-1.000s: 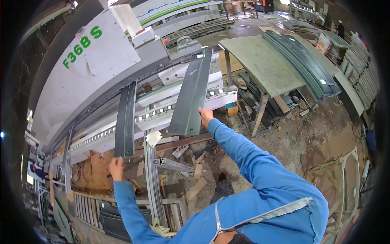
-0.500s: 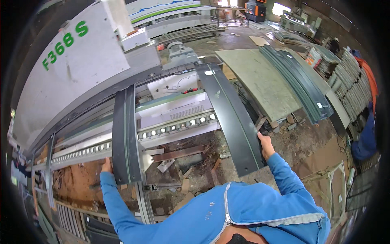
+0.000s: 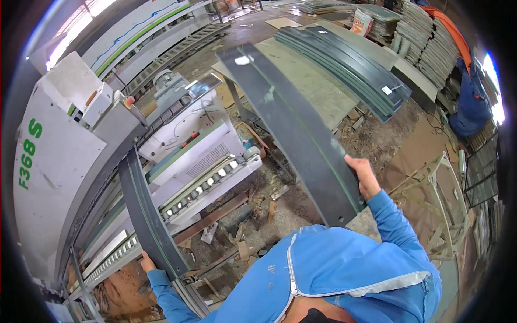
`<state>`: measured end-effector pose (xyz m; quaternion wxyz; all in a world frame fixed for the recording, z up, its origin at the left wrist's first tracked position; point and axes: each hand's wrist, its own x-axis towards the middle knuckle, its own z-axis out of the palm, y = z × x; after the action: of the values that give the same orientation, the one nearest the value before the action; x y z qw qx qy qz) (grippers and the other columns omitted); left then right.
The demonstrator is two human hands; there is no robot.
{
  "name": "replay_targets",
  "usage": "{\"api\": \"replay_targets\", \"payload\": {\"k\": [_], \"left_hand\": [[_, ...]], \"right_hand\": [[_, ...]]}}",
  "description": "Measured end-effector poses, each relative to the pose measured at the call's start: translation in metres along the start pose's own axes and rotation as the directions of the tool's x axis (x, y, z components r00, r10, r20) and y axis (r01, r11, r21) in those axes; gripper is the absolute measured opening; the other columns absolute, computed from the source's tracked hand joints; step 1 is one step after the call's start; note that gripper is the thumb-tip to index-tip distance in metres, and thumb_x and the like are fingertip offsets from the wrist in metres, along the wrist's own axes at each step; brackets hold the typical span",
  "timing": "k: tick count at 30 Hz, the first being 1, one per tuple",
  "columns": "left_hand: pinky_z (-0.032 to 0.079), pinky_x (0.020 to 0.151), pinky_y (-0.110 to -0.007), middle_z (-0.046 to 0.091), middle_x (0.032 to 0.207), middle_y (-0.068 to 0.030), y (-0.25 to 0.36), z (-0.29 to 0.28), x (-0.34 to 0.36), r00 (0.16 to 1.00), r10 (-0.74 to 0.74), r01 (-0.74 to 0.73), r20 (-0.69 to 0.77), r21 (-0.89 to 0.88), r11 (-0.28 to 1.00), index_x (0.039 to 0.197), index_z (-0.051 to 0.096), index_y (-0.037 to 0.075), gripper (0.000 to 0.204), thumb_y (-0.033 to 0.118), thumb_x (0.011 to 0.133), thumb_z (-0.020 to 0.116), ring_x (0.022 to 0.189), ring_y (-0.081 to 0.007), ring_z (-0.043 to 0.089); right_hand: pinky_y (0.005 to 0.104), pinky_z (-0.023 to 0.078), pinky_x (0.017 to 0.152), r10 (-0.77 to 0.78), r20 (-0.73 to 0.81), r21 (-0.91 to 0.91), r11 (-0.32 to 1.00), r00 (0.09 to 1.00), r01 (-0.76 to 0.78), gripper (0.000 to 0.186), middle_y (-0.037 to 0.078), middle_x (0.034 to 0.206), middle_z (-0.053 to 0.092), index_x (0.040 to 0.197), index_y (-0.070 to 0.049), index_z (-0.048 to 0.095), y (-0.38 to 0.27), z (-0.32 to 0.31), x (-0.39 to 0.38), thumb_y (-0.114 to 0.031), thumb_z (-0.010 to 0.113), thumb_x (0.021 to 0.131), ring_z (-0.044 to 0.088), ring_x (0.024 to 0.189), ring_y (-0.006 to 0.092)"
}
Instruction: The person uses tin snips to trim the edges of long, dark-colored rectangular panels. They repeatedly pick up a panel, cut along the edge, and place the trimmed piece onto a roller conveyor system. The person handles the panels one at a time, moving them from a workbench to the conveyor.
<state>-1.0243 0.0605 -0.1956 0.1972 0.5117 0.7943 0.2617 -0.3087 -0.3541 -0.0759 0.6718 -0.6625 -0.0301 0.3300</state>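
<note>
My right hand (image 3: 365, 175) is closed round the right edge of a long dark grey panel (image 3: 285, 121), close to its near end. A thin green line runs along this panel, and it has a white label at the far end and a small hole at the near one. It is held tilted, clear of the machine. A second dark panel (image 3: 148, 215) lies across the machine's rails on the left. My left hand (image 3: 147, 262) is at this panel's left edge near its close end, the fingers partly hidden by it.
A white machine housing (image 3: 48, 145) fills the left, with a roller rail (image 3: 202, 188) beside it. Ahead on the right, a stack of dark panels (image 3: 344, 70) lies on a pale green table (image 3: 285, 59). A metal frame (image 3: 444, 210) stands at right; scraps (image 3: 243, 250) litter the floor.
My view has turned right. The right-hand panel has come away from the machine's rails and swung right, towards the table. My left hand now meets the edge of the other panel.
</note>
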Motion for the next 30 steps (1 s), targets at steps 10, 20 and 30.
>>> {"api": "replay_targets", "payload": {"k": [10, 20, 30], "left_hand": [[0.044, 0.081, -0.046, 0.064, 0.090, -0.0282, 0.035, 0.032, -0.028, 0.993, 0.118, -0.118, -0.005, 0.025, 0.993, 0.088, 0.063, -0.014, 0.084, 0.066, 0.086, 0.034, 0.088, -0.0408, 0.060], [0.043, 0.086, -0.053, 0.055, 0.118, -0.0178, 0.166, 0.078, -0.162, 0.957, -0.075, 0.244, -0.280, 0.636, 0.732, 0.115, 0.055, 0.006, 0.069, 0.063, 0.089, 0.028, 0.108, -0.0349, 0.053], [0.050, 0.067, -0.031, 0.063, 0.086, -0.0090, 0.371, 0.234, -0.297, 0.952, 0.307, -0.273, -0.005, -0.470, 0.839, 0.096, 0.060, 0.003, 0.022, 0.023, 0.089, 0.052, 0.076, -0.0206, 0.062]], "right_hand": [[0.0368, 0.049, 0.071, -0.088, -0.120, 0.054, 0.994, 0.989, 0.095, 0.036, 0.013, 0.087, 0.066, 0.092, 0.003, 0.064, -0.148, -0.190, 0.147, -0.031, 0.066, 0.081, 0.063, 0.073, 0.0237], [0.0330, 0.047, 0.066, -0.275, -0.211, -0.288, 0.935, 0.938, 0.209, 0.036, 0.014, 0.083, 0.067, 0.089, 0.006, 0.066, -0.253, -0.397, 0.306, -0.029, 0.067, 0.080, 0.063, 0.068, 0.0225], [0.0403, 0.046, 0.070, -0.466, -0.124, -0.903, 0.420, 0.876, 0.096, 0.053, 0.019, 0.081, 0.067, 0.090, 0.006, 0.066, -0.284, -0.491, 0.476, -0.045, 0.061, 0.079, 0.065, 0.077, 0.0279]]}}
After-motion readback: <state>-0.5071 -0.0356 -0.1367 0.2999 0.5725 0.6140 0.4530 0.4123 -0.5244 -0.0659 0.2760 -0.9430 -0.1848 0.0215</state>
